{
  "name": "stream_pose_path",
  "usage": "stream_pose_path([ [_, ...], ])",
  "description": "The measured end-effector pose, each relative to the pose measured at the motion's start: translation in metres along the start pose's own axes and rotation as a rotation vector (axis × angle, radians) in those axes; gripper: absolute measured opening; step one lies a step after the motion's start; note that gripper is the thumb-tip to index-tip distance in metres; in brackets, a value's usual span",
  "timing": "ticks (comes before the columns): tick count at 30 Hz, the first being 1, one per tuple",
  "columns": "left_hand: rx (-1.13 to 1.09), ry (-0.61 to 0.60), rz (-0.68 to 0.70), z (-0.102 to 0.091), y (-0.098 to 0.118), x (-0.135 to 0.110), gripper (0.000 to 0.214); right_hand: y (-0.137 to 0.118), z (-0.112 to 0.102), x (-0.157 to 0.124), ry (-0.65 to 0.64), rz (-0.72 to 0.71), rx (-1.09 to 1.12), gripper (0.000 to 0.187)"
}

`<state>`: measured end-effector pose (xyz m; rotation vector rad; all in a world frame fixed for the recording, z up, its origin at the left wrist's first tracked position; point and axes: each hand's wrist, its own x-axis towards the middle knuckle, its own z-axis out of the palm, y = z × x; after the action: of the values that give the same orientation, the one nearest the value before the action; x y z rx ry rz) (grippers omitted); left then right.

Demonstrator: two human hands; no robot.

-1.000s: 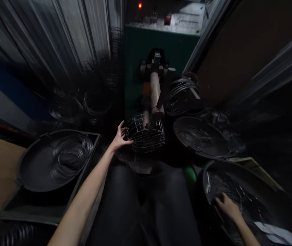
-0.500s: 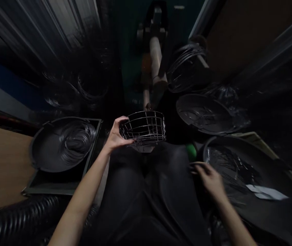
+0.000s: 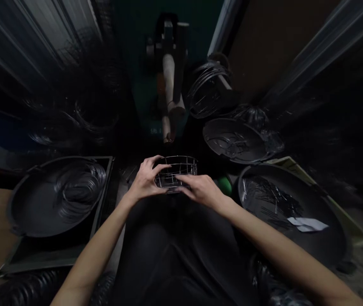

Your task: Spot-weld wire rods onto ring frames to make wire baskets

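A round wire basket (image 3: 177, 171) rests just above my lap, in front of my knees. My left hand (image 3: 146, 180) grips its left rim, fingers curled over the wires. Against the basket's near right side my right hand (image 3: 200, 190) lies closed, fingers pointing left along the wires; whether a loose wire is pinched in them I cannot make out. Behind the basket stands a machine with a tan cylindrical arm (image 3: 169, 91) pointing down toward it.
A large dark pan (image 3: 35, 212) with coiled wire rings sits at my left in a square tray. At my right a big dark pan (image 3: 328, 238) holds short wire pieces and paper scraps; a smaller pan (image 3: 232, 142) is behind it. Wire ring bundles (image 3: 205, 87) hang beside the machine.
My right hand left the right-hand pan and came across to the basket. My left hand drew the basket away from the machine arm, down toward my lap.
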<state>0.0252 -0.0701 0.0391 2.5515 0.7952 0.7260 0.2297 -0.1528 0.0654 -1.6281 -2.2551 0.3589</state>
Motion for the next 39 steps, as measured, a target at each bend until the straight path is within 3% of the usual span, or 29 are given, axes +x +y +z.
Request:
stream_pose_path([
  [5,-0.051,0.04,-0.072,-0.003,-0.008,0.001,0.064,0.008,0.004,0.001,0.008,-0.196,-0.217,0.034],
  [13,-0.067,0.069,-0.076,-0.008,-0.02,0.025,0.066,0.021,-0.011,0.026,0.096,-0.278,-0.329,0.031],
  [32,-0.138,0.062,-0.083,-0.018,-0.04,0.053,0.064,0.029,-0.02,0.055,0.142,-0.253,-0.406,0.028],
  [36,-0.163,0.081,-0.05,-0.017,-0.041,0.052,0.061,0.029,-0.018,0.051,0.147,-0.233,-0.361,0.029],
  [39,-0.16,0.101,-0.077,-0.018,-0.04,0.053,0.062,0.031,-0.012,0.043,0.229,-0.199,-0.279,0.028],
])
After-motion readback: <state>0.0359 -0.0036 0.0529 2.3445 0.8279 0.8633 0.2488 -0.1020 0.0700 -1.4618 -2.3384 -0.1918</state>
